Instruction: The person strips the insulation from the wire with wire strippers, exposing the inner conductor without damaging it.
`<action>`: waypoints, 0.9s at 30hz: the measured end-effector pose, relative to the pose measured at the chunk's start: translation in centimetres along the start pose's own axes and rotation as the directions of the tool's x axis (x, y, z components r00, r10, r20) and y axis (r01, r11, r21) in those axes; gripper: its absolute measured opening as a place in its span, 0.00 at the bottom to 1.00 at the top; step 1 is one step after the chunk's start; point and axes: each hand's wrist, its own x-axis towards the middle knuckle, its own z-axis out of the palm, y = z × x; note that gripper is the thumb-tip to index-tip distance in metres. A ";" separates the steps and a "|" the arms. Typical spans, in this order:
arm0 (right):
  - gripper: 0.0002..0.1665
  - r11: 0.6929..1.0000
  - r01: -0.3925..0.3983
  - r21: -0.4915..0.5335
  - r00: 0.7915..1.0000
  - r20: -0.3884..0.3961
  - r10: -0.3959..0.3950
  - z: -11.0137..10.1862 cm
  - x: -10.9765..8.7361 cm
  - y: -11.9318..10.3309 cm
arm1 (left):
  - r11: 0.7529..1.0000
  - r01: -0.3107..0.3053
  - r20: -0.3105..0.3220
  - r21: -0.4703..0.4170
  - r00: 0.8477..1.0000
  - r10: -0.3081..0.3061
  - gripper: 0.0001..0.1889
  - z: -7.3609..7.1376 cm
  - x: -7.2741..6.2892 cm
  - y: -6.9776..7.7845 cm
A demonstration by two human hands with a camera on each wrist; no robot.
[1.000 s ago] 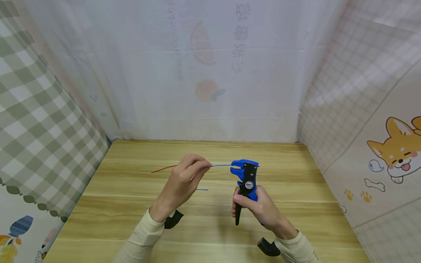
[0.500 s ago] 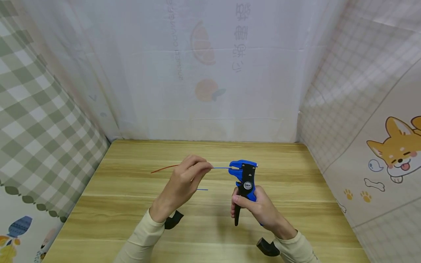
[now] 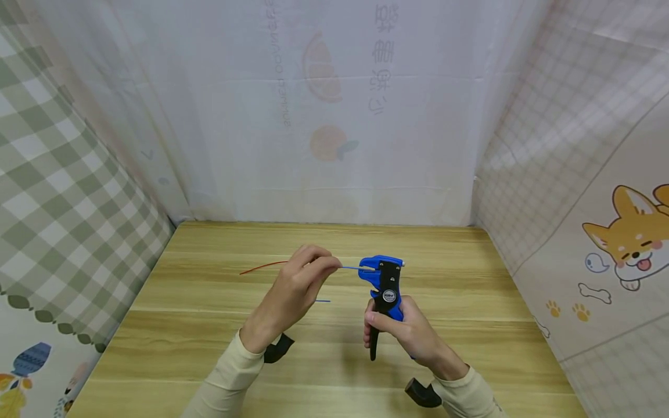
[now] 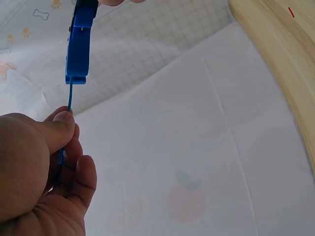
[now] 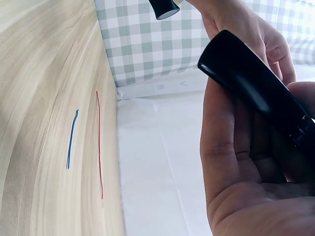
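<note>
My left hand [image 3: 292, 284] pinches a short blue wire [image 3: 351, 267] between thumb and fingertips. In the left wrist view the wire [image 4: 70, 94] runs straight from the fingertips into the nose of the wire stripper [image 4: 78, 51]. The blue-and-black wire stripper [image 3: 388, 278] stands upright, its jaws facing left with the wire's end between them. Its handles lie in my right hand [image 3: 410, 332], fingers wrapped round them and thumb across the front. Up close in the right wrist view, a black handle [image 5: 246, 73] crosses the curled fingers.
A second blue wire [image 5: 72, 140] and a longer red wire [image 5: 99, 147] lie on the wooden table [image 3: 460, 278], partly behind my left hand in the head view. White cloth [image 3: 407, 168] hangs along the back edge; patterned cloth [image 3: 78, 191] flanks the table.
The wire stripper has shifted slightly left, and its jaws have drawn closer together around the wire. Less blue wire shows between it and my left hand, which has barely moved.
</note>
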 end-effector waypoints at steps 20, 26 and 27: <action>0.13 1.000 0.000 0.007 1.000 -0.001 0.000 0.0 0.1 0.4 | 1.000 0.016 0.023 -0.010 1.000 -0.016 0.08 0.2 0.1 0.4; 0.13 1.000 0.006 0.026 1.000 0.013 -0.006 -0.1 0.1 0.6 | 1.000 0.020 0.039 -0.013 0.999 -0.019 0.08 0.2 0.1 0.4; 0.13 1.000 0.010 0.028 1.000 0.013 -0.011 -0.1 0.1 0.6 | 1.000 0.020 0.040 -0.013 0.999 -0.020 0.08 0.2 0.1 0.4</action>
